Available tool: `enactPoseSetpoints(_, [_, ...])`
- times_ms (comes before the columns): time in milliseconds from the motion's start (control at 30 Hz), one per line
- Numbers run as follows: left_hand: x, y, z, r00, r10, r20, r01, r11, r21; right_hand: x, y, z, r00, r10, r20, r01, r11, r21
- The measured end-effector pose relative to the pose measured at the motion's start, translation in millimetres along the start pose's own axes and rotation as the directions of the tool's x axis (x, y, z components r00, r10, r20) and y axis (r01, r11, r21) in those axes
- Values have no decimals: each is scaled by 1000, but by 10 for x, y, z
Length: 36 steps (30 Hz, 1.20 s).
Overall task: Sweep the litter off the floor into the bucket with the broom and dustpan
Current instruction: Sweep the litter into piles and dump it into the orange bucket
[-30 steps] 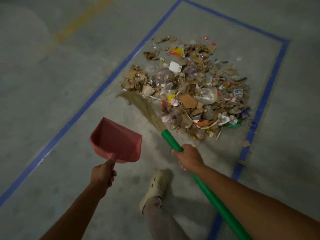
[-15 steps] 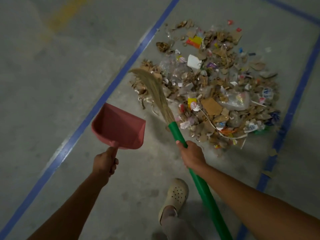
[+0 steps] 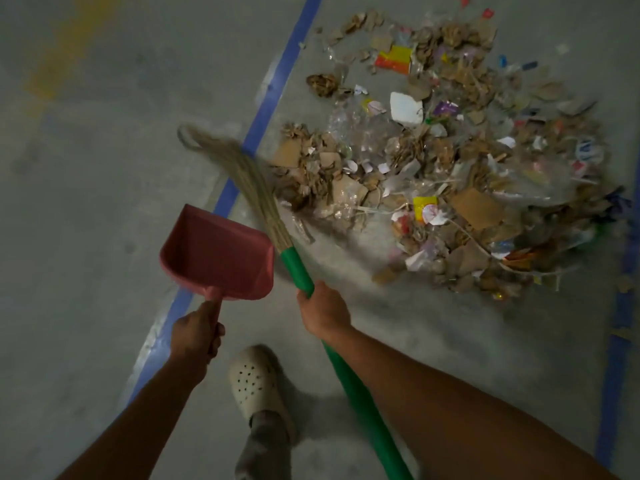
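A wide heap of litter (image 3: 450, 161), mostly torn cardboard, paper scraps and clear plastic, lies on the concrete floor at the upper right. My right hand (image 3: 323, 311) grips the green handle of the broom (image 3: 298, 268). Its straw bristles (image 3: 235, 168) reach up and left, blurred, over the blue tape line at the heap's left edge. My left hand (image 3: 197, 336) holds the handle of the red dustpan (image 3: 218, 252), which hangs above the floor just left of the broom, mouth pointing away from me. No bucket is in view.
Blue tape lines (image 3: 266, 102) mark a rectangle around the heap, with another strip at the right edge (image 3: 620, 323). A faded yellow line (image 3: 62, 57) runs at the upper left. My foot in a white perforated clog (image 3: 258, 382) stands between my arms.
The broom bristles have swung left off the heap's edge and across the blue line. The view has moved closer to the litter, and the dustpan sits nearer the broom.
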<state>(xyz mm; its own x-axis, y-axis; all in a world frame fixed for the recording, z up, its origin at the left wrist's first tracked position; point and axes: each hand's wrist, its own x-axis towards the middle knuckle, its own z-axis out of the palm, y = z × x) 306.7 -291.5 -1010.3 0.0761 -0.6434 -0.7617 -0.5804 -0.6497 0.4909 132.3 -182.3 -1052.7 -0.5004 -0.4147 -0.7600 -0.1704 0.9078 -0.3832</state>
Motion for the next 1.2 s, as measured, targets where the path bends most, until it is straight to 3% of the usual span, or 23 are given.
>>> enactPoseSetpoints(167, [834, 8, 22, 999, 39, -28, -37, 997, 71, 366, 305, 816, 987, 155, -32, -154, 987, 45])
enactPoseSetpoints(333, [1067, 38, 300, 992, 108, 68, -118, 978, 173, 534, 674, 934, 951, 264, -161, -228, 951, 211])
enactPoseSetpoints(500, [882, 240, 815, 977, 130, 168, -169, 953, 250, 617, 1089, 392, 865, 456, -208, -329, 829, 451])
enactPoseSetpoints(867, [-192, 683, 2074, 926, 184, 329, -278, 923, 265, 305, 2377, -1375, 762, 588, -272, -371, 741, 560])
enactPoseSetpoints(1200, [-1075, 821, 2737, 900, 209, 383, -316, 918, 241, -178, 3160, -2311, 683, 679, -268, -262, 570, 778])
